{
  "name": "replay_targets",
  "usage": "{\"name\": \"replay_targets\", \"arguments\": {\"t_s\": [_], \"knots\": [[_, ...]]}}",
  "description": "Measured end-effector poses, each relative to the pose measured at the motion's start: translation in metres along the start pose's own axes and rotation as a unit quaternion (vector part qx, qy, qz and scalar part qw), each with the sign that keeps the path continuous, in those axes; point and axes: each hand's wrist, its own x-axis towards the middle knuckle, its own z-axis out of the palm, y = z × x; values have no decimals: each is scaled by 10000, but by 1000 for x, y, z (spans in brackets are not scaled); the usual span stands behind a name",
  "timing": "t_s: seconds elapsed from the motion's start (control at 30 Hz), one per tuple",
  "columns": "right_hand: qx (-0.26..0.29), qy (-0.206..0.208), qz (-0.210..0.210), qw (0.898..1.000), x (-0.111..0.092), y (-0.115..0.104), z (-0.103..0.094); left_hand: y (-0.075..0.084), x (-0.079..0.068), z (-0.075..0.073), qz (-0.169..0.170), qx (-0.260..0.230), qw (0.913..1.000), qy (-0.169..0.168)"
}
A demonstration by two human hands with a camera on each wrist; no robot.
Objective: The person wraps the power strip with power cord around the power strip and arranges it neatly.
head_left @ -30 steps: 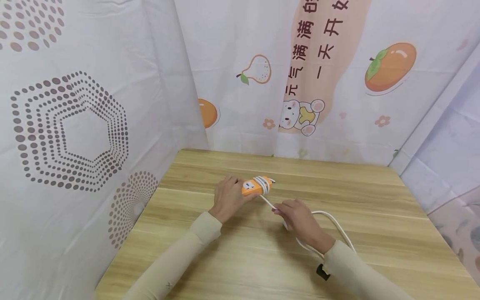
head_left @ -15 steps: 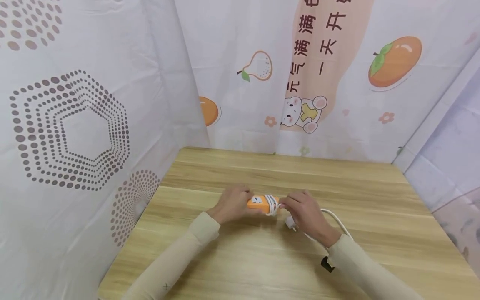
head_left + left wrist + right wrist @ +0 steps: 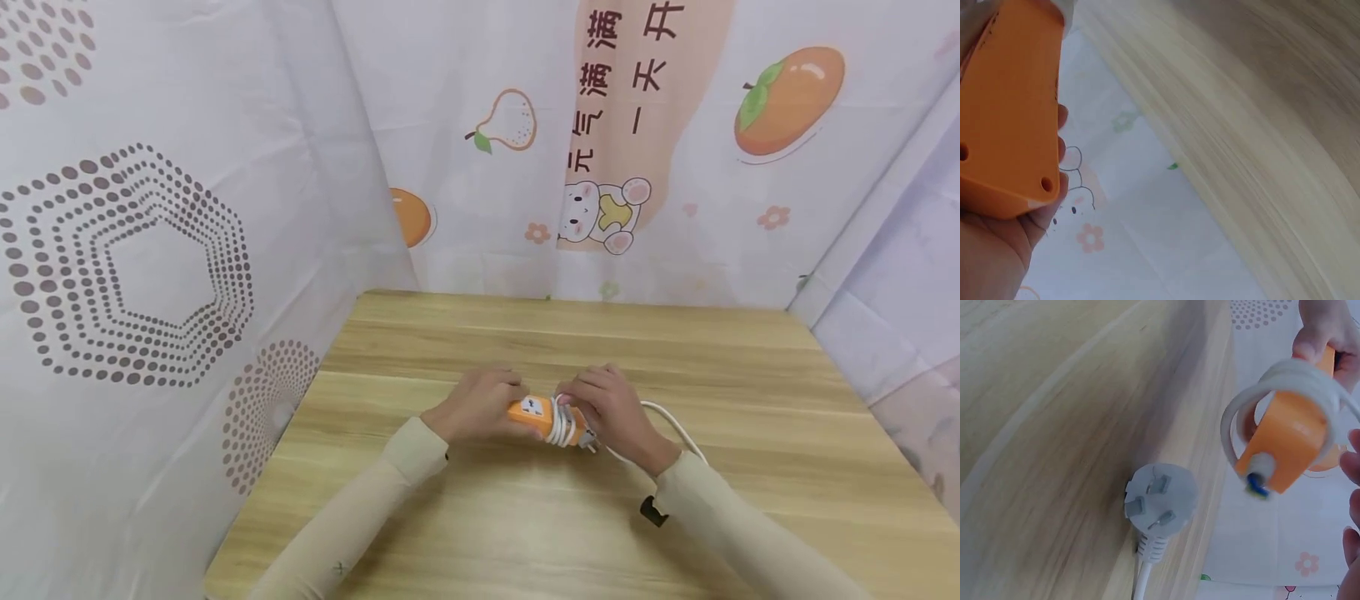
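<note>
Strip [image 3: 531, 410] above desk [image 3: 525, 533], short of the far edge: left hand [image 3: 480, 405] grips it, right hand [image 3: 611, 412] pinches cord [image 3: 559, 427], seemingly mid-wrap; next likely calls for another taut turn.

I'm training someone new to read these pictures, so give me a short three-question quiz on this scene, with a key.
1. Which grip holds the orange power strip, left or right?
2. True or false: the white cord is wrapped around the strip's body.
3. How many pins show on the white plug? (a) two (b) three (c) four

Key: 1. The left grip. 2. True. 3. b.
</note>
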Motion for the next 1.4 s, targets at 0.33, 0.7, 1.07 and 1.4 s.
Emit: {"name": "replay_targets", "arguments": {"t_s": [0.33, 0.7, 1.07, 1.4], "knots": [[293, -90, 3, 9995, 1, 9, -1, 2, -1, -6, 425, -1192, 9916, 250], [-38, -728, -163, 9972, -8, 17, -2, 7, -1, -5, 544, -1264, 9900, 307], [-492, -843, -791, 9921, -5, 19, -5, 0, -3, -1, 326, -2863, 9572, 257], [311, -832, -426, 9951, -3, 9, -4, 1, -4, 4, 32, -4224, 9056, 373]]}}
